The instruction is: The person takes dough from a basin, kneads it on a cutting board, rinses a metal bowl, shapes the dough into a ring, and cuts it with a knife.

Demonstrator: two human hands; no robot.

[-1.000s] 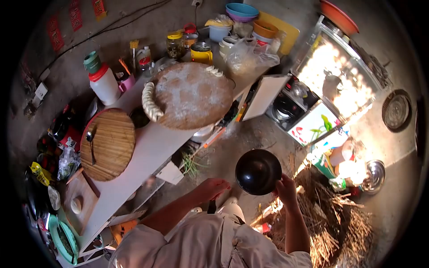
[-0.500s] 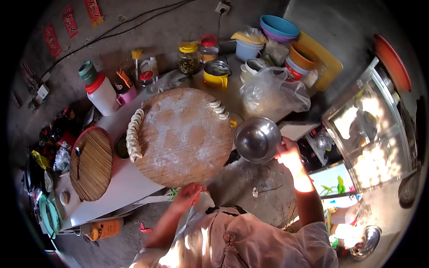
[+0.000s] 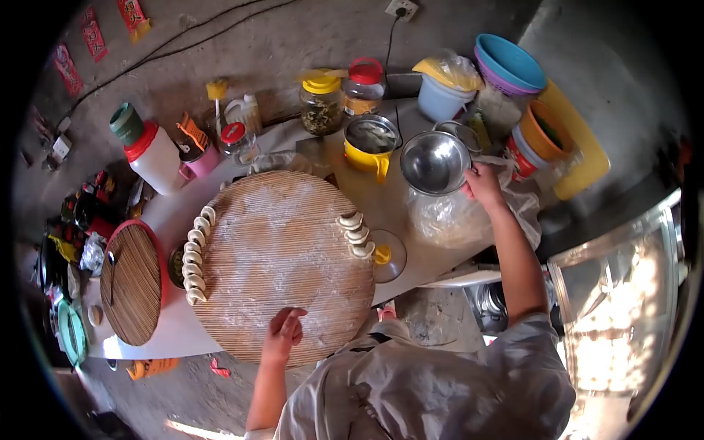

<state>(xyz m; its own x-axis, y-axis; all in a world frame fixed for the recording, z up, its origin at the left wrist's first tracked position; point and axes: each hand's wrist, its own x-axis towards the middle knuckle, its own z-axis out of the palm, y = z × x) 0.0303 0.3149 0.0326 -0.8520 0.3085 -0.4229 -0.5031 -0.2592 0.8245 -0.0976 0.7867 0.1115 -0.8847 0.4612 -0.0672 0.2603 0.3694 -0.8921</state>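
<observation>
My right hand [image 3: 484,185] grips the rim of a shiny metal bowl [image 3: 435,165], held up over a clear plastic bag [image 3: 447,220] and in front of a metal pot [image 3: 460,133]. The bowl is tilted, its inside facing me, and nothing shows in it. My left hand [image 3: 284,334] hovers at the near part of a round, floured slatted board [image 3: 279,249], its fingers curled in with nothing visible between them. A row of dumplings [image 3: 193,258] lines the board's left edge. Several more dumplings [image 3: 355,236] lie at its right edge.
Beside the board lie a lid with a yellow knob [image 3: 383,254] and a smaller slatted board [image 3: 132,286] with a spoon on it. Behind stand a yellow pot [image 3: 368,150], jars [image 3: 321,103] and stacked basins [image 3: 507,64]. A glass-fronted cabinet [image 3: 616,293] is at the right.
My right hand has carried the metal bowl from beside the table, up and over the plastic bag. My left hand has moved forward over the board's near part. My view has shifted closer to the table.
</observation>
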